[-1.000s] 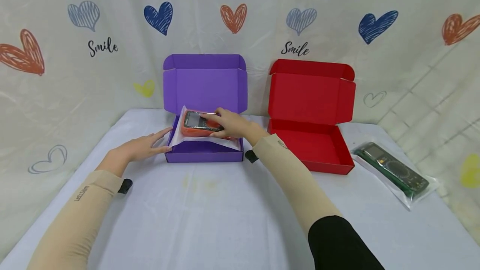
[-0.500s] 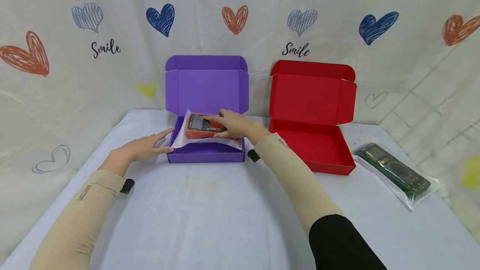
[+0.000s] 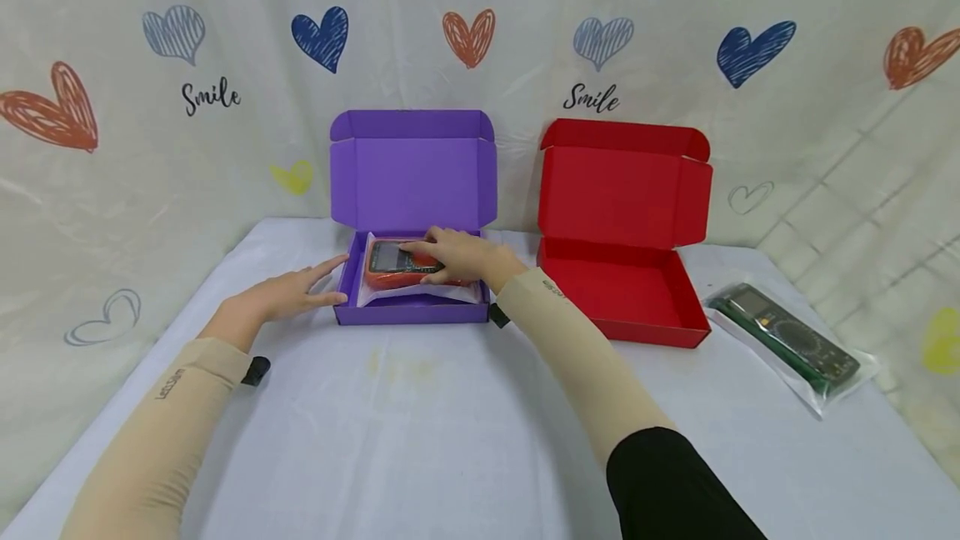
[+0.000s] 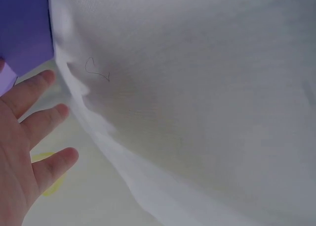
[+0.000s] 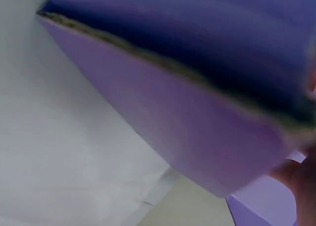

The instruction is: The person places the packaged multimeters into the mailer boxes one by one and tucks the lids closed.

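Inside the purple box (image 3: 414,317), a narrow gap behind the front wall, lies a bagged orange meter (image 3: 393,267), the right hand (image 3: 467,257) resting on it with thumb and fingers parted, whether gripping cannot be told. Holding nothing, the left hand (image 3: 279,295) spreads its fingers at the box's left edge. Two open boxes stand a gap apart, the other a red box (image 3: 648,333), and two bagged meters are counted, the second a green meter (image 3: 783,336) near the right edge of the table (image 3: 420,448).
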